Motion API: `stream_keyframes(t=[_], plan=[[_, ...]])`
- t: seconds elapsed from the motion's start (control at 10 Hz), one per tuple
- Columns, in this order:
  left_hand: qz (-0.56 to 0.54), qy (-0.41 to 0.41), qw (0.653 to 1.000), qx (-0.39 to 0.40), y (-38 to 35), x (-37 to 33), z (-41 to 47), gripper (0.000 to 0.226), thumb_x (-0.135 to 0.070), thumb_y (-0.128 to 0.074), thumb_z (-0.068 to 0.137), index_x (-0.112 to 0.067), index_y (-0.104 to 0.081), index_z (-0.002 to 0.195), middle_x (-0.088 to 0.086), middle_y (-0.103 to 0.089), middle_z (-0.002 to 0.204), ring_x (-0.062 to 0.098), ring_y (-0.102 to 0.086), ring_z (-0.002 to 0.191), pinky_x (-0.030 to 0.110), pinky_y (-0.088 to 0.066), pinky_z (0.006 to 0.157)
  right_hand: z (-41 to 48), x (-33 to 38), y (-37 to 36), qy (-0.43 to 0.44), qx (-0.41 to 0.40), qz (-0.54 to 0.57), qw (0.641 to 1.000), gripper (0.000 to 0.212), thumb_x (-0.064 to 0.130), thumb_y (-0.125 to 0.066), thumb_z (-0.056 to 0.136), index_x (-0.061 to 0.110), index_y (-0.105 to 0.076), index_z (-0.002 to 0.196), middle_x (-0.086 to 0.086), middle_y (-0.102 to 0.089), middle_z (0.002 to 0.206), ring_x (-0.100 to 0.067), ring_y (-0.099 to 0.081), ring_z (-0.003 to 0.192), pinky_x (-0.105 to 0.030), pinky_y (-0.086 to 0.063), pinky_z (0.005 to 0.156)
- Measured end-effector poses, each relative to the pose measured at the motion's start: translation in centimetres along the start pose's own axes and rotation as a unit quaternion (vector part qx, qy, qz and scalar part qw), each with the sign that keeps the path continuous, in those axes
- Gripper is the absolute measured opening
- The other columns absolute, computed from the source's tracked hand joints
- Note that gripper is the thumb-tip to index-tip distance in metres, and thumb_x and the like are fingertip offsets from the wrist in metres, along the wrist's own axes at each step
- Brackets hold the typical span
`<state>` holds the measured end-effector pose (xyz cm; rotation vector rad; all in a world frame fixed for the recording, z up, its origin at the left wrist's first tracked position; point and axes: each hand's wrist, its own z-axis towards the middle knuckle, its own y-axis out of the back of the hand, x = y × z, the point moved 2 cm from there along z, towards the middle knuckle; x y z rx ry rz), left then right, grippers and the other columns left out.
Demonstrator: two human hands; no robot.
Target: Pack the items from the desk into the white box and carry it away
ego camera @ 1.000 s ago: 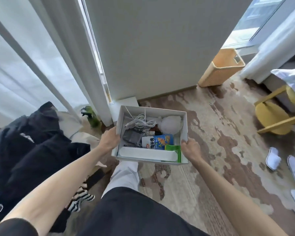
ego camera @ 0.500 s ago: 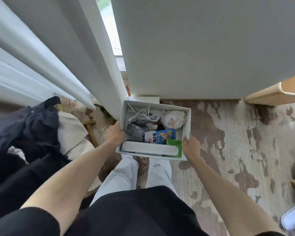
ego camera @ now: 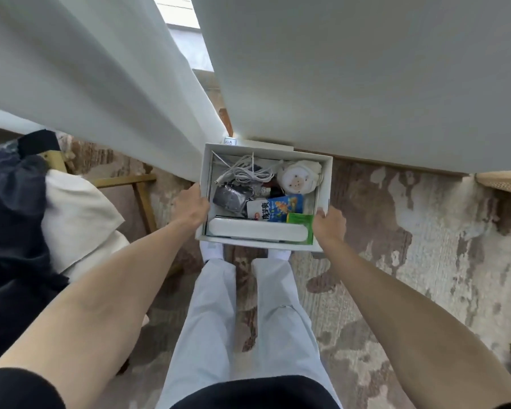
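I hold the white box (ego camera: 325,184) in front of me above my feet, close to a white wall. My left hand (ego camera: 191,205) grips its left side and my right hand (ego camera: 328,224) grips its right side, thumb over the rim. Inside lie a coiled white cable (ego camera: 245,172), a round white gadget (ego camera: 298,178), a dark grey pouch (ego camera: 230,197), a blue and white snack packet (ego camera: 275,208), a green packet (ego camera: 301,222) and a long white case (ego camera: 255,230) along the near side.
The white wall (ego camera: 366,84) rises straight ahead and a pale curtain (ego camera: 101,84) hangs at the left. Dark and cream clothes (ego camera: 27,216) lie heaped over a wooden chair frame (ego camera: 136,184) on the left. A patterned carpet (ego camera: 410,246) covers the floor. A wicker basket edge (ego camera: 505,180) shows far right.
I have walked closer to the wall with the box, and my view has tilted down. The yellow stool and slippers have left the view. Both hands keep their hold.
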<state>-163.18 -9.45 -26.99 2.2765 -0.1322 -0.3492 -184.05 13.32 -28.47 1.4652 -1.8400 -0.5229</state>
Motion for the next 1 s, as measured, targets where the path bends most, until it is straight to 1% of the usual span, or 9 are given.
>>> stream_keyframes(t=[0.1,0.2,0.3,0.4,0.5,0.7,0.8,0.9,1.0], plan=[[0.008,-0.011,1.000,0.002,-1.6,0.9,3.6,0.008,-0.014,-0.044,0.089,-0.007,-0.047,0.089,0.016,-0.058,0.082,0.033,-0.055,0.075,0.038,-0.041,0.062,2.8,0.4,-2.8,-0.003,-0.008,0.012,1.000,0.041,0.028,-0.043,0.100,0.003,-0.051,0.130,-0.022,-0.056,0.129,-0.039,-0.052,0.118,-0.040,-0.043,0.089],[-0.012,-0.018,1.000,0.014,-3.7,1.9,7.2,0.016,-0.015,-0.042,0.091,-0.005,-0.050,0.101,0.017,-0.059,0.087,0.034,-0.057,0.079,0.041,-0.047,0.068,5.3,0.4,-6.1,-0.005,-0.008,0.017,1.000,0.043,0.029,-0.042,0.100,0.002,-0.049,0.133,-0.022,-0.054,0.131,-0.040,-0.049,0.121,-0.044,-0.041,0.095],[0.002,-0.026,1.000,0.013,-5.8,2.6,11.0,0.017,-0.015,-0.040,0.091,-0.004,-0.048,0.101,0.021,-0.058,0.089,0.037,-0.057,0.083,0.044,-0.049,0.074,8.3,0.4,-9.3,-0.011,-0.018,0.011,1.000,0.042,0.031,-0.041,0.100,0.003,-0.049,0.130,-0.020,-0.054,0.129,-0.039,-0.049,0.119,-0.043,-0.041,0.092],[0.006,-0.021,1.000,0.012,-7.7,2.7,15.1,0.017,-0.013,-0.041,0.090,-0.003,-0.049,0.101,0.024,-0.060,0.095,0.039,-0.058,0.087,0.042,-0.047,0.075,11.7,1.0,-11.8,-0.014,-0.032,0.016,0.999,0.036,0.028,-0.043,0.100,0.002,-0.055,0.123,-0.022,-0.058,0.123,-0.040,-0.052,0.115,-0.042,-0.042,0.088],[-0.010,-0.013,1.000,-0.007,-9.4,2.8,18.8,0.015,-0.013,-0.043,0.087,-0.007,-0.049,0.099,0.021,-0.060,0.099,0.038,-0.058,0.090,0.038,-0.043,0.074,15.4,1.6,-13.9,-0.019,-0.045,0.011,0.999,0.033,0.028,-0.044,0.100,0.001,-0.058,0.111,-0.023,-0.062,0.112,-0.041,-0.057,0.104,-0.041,-0.044,0.078],[-0.002,0.006,0.999,-0.034,-11.3,2.1,23.8,0.004,-0.012,-0.042,0.089,-0.010,-0.043,0.085,0.016,-0.060,0.095,0.031,-0.051,0.078,0.035,-0.038,0.067,19.6,2.4,-16.5,-0.013,-0.049,-0.012,0.999,0.036,0.031,-0.041,0.101,0.003,-0.056,0.118,-0.021,-0.062,0.115,-0.039,-0.059,0.103,-0.035,-0.040,0.072],[0.002,0.011,1.000,0.005,-11.4,1.8,24.6,0.014,-0.007,-0.042,0.088,-0.009,-0.049,0.100,0.017,-0.060,0.107,0.035,-0.055,0.091,0.036,-0.040,0.071,20.0,2.9,-16.5,0.022,-0.038,-0.013,0.999,0.029,0.026,-0.037,0.102,0.003,-0.056,0.104,-0.019,-0.061,0.101,-0.034,-0.058,0.094,-0.031,-0.036,0.062],[0.007,0.014,0.998,0.064,-10.6,1.8,23.4,0.029,-0.005,-0.046,0.084,-0.006,-0.049,0.114,0.018,-0.058,0.118,0.036,-0.054,0.107,0.035,-0.043,0.081,17.9,3.0,-14.7,0.036,-0.020,-0.035,0.999,0.026,0.019,-0.038,0.100,0.008,-0.058,0.113,-0.017,-0.063,0.112,-0.034,-0.058,0.098,-0.032,-0.038,0.070],[0.021,0.006,0.993,0.117,-8.0,1.6,20.2,0.036,-0.007,-0.047,0.086,-0.002,-0.047,0.121,0.020,-0.054,0.126,0.036,-0.051,0.115,0.036,-0.043,0.090,14.2,3.3,-11.9,0.026,0.035,-0.034,0.998,0.031,0.014,-0.041,0.096,0.012,-0.060,0.121,-0.014,-0.063,0.120,-0.033,-0.059,0.106,-0.031,-0.041,0.076]])
